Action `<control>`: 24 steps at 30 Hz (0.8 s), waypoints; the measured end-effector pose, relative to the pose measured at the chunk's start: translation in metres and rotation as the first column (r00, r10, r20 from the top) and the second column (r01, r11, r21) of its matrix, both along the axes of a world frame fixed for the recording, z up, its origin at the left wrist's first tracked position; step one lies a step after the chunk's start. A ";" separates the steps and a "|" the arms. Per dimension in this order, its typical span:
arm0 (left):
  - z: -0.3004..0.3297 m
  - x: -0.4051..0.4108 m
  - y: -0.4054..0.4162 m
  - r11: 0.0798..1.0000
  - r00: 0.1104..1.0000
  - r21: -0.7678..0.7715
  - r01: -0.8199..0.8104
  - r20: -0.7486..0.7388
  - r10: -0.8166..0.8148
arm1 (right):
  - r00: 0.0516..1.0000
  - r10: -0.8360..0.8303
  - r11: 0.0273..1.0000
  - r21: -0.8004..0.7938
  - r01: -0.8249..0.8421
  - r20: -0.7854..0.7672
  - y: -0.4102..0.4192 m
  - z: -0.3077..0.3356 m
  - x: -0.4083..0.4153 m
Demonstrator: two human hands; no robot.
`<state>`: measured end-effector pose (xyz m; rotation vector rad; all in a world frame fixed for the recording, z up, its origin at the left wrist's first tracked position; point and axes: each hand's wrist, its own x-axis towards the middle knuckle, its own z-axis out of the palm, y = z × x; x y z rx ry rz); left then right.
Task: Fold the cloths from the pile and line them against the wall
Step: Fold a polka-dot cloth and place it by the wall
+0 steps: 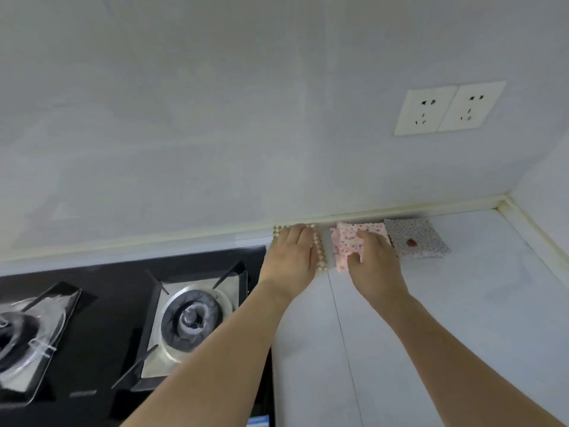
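Note:
Three folded cloths lie in a row on the white counter along the wall. The beige dotted cloth is at the left, mostly hidden under my left hand, which rests flat on it with fingers together. The pink floral cloth is in the middle; my right hand presses on it, thumb at its front edge. The white dotted cloth with a dark red spot lies at the right, untouched. No pile of unfolded cloths is in view.
A black gas hob with two burners fills the counter's left side, right beside the beige cloth. A double wall socket sits above the cloths. A side wall closes the corner at the right.

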<state>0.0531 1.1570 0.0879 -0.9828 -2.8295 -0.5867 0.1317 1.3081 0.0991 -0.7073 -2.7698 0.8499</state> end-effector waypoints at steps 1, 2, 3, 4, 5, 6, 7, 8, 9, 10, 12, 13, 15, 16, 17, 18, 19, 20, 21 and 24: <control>0.003 0.003 -0.015 1.000 0.999 0.012 -0.006 -0.041 0.007 | 0.999 0.034 0.999 0.019 -0.033 -0.017 -0.013 0.006 0.000; 0.005 0.005 -0.031 0.999 0.997 0.025 -0.023 -0.073 0.024 | 0.997 0.074 0.997 0.036 -0.073 -0.032 -0.028 0.011 -0.001; 0.007 0.007 -0.048 0.998 0.993 0.041 -0.040 -0.112 0.045 | 0.993 0.109 0.993 0.050 -0.107 -0.039 -0.044 0.016 -0.003; 0.009 0.008 -0.066 0.996 0.988 0.052 -0.068 -0.138 0.074 | 0.990 0.138 0.989 0.063 -0.136 -0.040 -0.061 0.021 -0.005; 0.010 0.009 -0.084 0.993 0.981 0.061 -0.097 -0.161 0.105 | 0.986 0.161 0.985 0.071 -0.158 -0.039 -0.078 0.027 -0.007; 0.013 0.010 -0.104 0.989 0.976 0.063 -0.130 -0.169 0.139 | 0.983 0.180 0.981 0.081 -0.176 -0.044 -0.096 0.032 -0.009; 0.015 0.010 -0.124 0.986 0.970 0.062 -0.157 -0.180 0.166 | 0.979 0.196 0.977 0.092 -0.191 -0.046 -0.114 0.036 -0.012; 0.018 0.011 -0.146 0.982 0.965 0.051 -0.184 -0.180 0.190 | 0.976 0.213 0.973 0.100 -0.207 -0.046 -0.134 0.040 -0.014; 0.021 0.012 -0.168 0.978 0.960 0.042 -0.206 -0.185 0.210 | 0.971 0.232 0.969 0.101 -0.226 -0.053 -0.154 0.044 -0.016; 0.024 0.011 -0.190 0.973 0.955 0.033 -0.227 -0.190 0.229 | 0.966 0.250 0.965 0.099 -0.243 -0.067 -0.175 0.047 -0.019; 0.030 0.008 -0.235 0.964 0.946 0.025 -0.266 -0.186 0.266 | 0.957 0.278 0.958 0.099 -0.270 -0.085 -0.220 0.052 -0.024; 0.031 0.007 -0.259 0.959 0.943 0.027 -0.282 -0.179 0.282 | 0.951 0.295 0.953 0.105 -0.285 -0.092 -0.243 0.054 -0.026; 0.031 0.004 -0.309 0.954 0.938 0.033 -0.298 -0.175 0.299 | 0.940 0.327 0.943 0.103 -0.317 -0.098 -0.292 0.057 -0.030; 0.031 0.003 -0.333 0.955 0.940 0.028 -0.295 -0.170 0.295 | 0.939 0.331 0.942 0.090 -0.323 -0.095 -0.316 0.058 -0.032; 0.033 0.001 -0.358 0.957 0.944 0.021 -0.288 -0.164 0.287 | 0.940 0.329 0.943 0.076 -0.323 -0.089 -0.341 0.058 -0.034; 0.034 -0.002 -0.380 0.959 0.946 0.016 -0.284 -0.158 0.283 | 0.941 0.329 0.943 0.072 -0.324 -0.080 -0.364 0.059 -0.037; 0.037 -0.004 -0.401 0.957 0.945 0.017 -0.290 -0.155 0.289 | 0.939 0.337 0.940 0.075 -0.332 -0.067 -0.386 0.059 -0.039; 0.039 -0.008 -0.422 0.952 0.941 0.022 -0.305 -0.149 0.305 | 0.935 0.350 0.935 0.082 -0.345 -0.058 -0.407 0.060 -0.042; 0.041 -0.011 -0.441 0.947 0.936 0.026 -0.321 -0.144 0.321 | 0.931 0.360 0.931 0.084 -0.355 -0.052 -0.426 0.060 -0.046; 0.045 -0.016 -0.494 0.937 0.927 0.005 -0.350 -0.140 0.347 | 0.922 0.385 0.921 0.084 -0.381 -0.039 -0.471 0.063 -0.055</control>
